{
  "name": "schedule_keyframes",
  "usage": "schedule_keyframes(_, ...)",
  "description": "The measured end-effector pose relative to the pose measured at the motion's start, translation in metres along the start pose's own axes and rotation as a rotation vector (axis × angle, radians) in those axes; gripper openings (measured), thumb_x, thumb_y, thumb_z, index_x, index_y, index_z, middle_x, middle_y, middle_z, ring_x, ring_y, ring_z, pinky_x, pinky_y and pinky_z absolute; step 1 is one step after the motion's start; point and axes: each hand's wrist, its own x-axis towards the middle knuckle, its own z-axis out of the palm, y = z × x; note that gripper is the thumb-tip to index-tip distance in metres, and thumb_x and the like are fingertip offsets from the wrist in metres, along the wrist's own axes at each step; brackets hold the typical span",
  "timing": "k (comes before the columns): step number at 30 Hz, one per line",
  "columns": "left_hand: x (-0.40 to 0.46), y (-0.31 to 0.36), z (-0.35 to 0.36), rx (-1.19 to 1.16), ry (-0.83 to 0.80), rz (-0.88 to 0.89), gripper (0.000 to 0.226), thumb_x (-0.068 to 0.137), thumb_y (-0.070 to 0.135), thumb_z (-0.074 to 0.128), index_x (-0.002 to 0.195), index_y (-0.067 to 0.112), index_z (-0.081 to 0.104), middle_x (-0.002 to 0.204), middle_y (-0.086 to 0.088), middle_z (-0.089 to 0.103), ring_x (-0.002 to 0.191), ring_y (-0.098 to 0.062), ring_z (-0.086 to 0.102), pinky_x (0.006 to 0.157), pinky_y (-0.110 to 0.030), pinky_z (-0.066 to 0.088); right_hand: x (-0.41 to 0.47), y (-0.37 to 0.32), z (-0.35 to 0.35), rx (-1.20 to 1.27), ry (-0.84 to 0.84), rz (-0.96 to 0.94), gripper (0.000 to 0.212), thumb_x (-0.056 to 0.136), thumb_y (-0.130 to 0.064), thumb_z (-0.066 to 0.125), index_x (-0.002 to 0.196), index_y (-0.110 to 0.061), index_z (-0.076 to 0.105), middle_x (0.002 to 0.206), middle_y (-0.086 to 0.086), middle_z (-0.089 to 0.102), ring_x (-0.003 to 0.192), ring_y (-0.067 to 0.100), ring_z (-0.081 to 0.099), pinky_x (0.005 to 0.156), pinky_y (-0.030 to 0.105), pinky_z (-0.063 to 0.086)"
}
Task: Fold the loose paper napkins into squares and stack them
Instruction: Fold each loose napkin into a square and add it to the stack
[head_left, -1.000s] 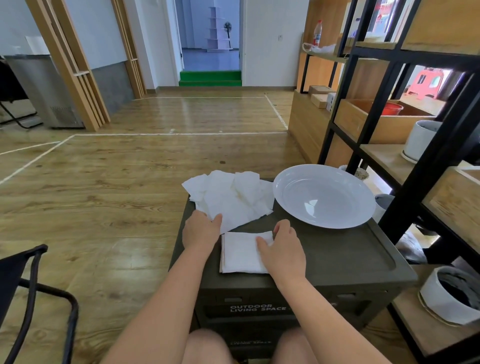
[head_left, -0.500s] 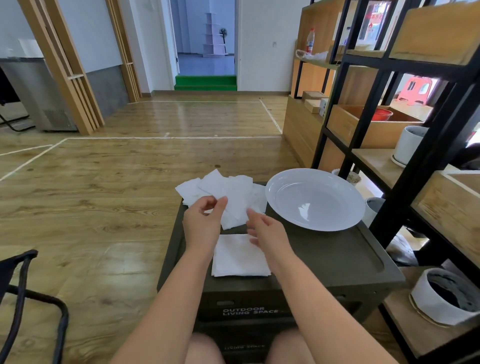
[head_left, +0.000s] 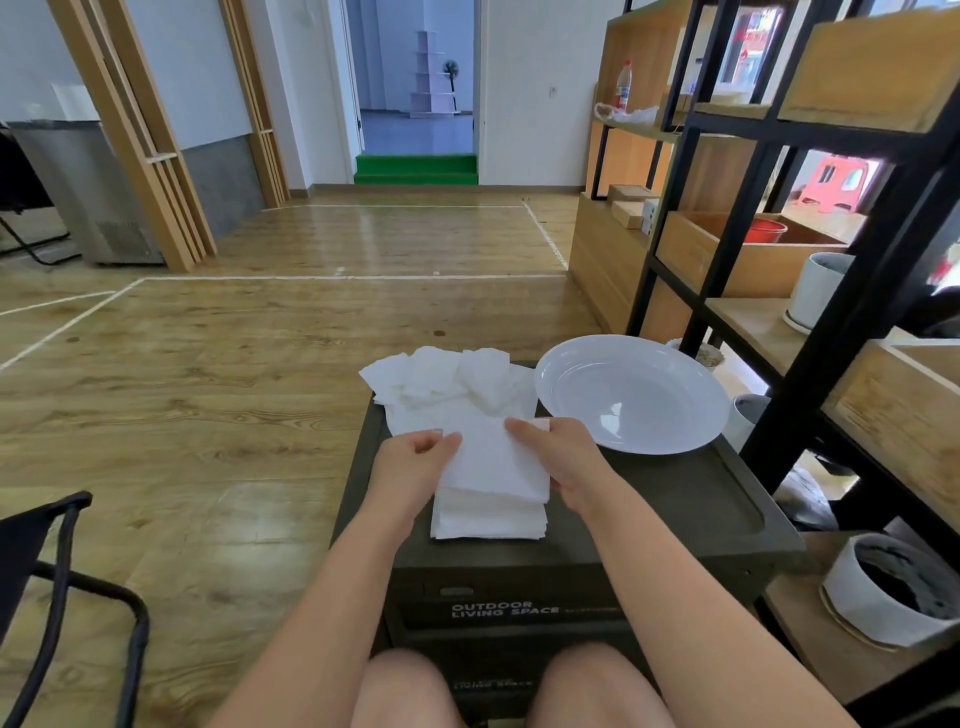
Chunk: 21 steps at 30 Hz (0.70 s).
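Observation:
A white paper napkin (head_left: 496, 457) is held just above the dark storage box (head_left: 675, 499). My left hand (head_left: 410, 467) pinches its left edge and my right hand (head_left: 558, 460) pinches its right edge. Under it lies a stack of folded square napkins (head_left: 488, 517) near the box's front edge. A loose heap of unfolded white napkins (head_left: 447, 382) lies at the far left corner of the box, partly over its edge.
A large white plate (head_left: 631, 392) sits on the box's far right. A black metal and wood shelf (head_left: 810, 291) with pots stands close on the right. A black chair frame (head_left: 57, 587) is at the lower left. Wooden floor lies ahead.
Both hands left the folded stack, reached to the loose heap, and now hold one napkin drawn back over the stack.

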Motion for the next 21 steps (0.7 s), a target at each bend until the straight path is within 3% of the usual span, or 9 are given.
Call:
schedule_keyframes(4,-0.001,-0.017,0.005,0.179,0.124,0.046,0.018,0.089,0.031,0.063,0.075,0.021,0.069,0.080,0.009,0.067,0.078,-0.004,0.059,0.059,-0.019,0.038,0.006,0.017,0.004,-0.150,0.195,-0.051,0.023,0.091,-0.029,0.058,0.089,-0.006,0.063,0.083,0.001,0.060,0.076,0.012,0.054,0.067,0.025,0.042)
schedule_keyframes(6,-0.002,-0.024,0.007,0.278,0.165,0.062,0.018,0.090,0.033,0.061,0.078,0.021,0.068,0.077,0.011,0.065,0.071,-0.001,0.057,0.054,-0.017,0.036,0.008,0.028,0.004,-0.247,0.264,-0.123,0.021,0.091,-0.027,0.055,0.078,-0.011,0.059,0.072,-0.003,0.053,0.066,0.009,0.047,0.060,0.021,0.037)
schedule_keyframes(12,-0.006,-0.038,0.008,0.435,0.224,0.095,0.020,0.089,0.036,0.061,0.093,0.018,0.066,0.084,0.009,0.061,0.072,0.000,0.052,0.057,-0.016,0.035,0.008,0.046,0.006,-0.555,0.296,-0.289,0.010,0.094,-0.031,0.054,0.087,-0.024,0.056,0.077,-0.017,0.054,0.072,-0.001,0.050,0.058,0.010,0.031)
schedule_keyframes(21,-0.008,-0.044,0.008,0.623,0.225,0.110,0.017,0.088,0.037,0.060,0.079,0.025,0.053,0.076,0.014,0.053,0.067,0.000,0.048,0.054,-0.017,0.032,0.009,0.061,0.011,-0.717,0.364,-0.313,0.006,0.093,-0.028,0.055,0.091,-0.024,0.052,0.075,-0.012,0.053,0.067,0.003,0.050,0.053,0.014,0.032)
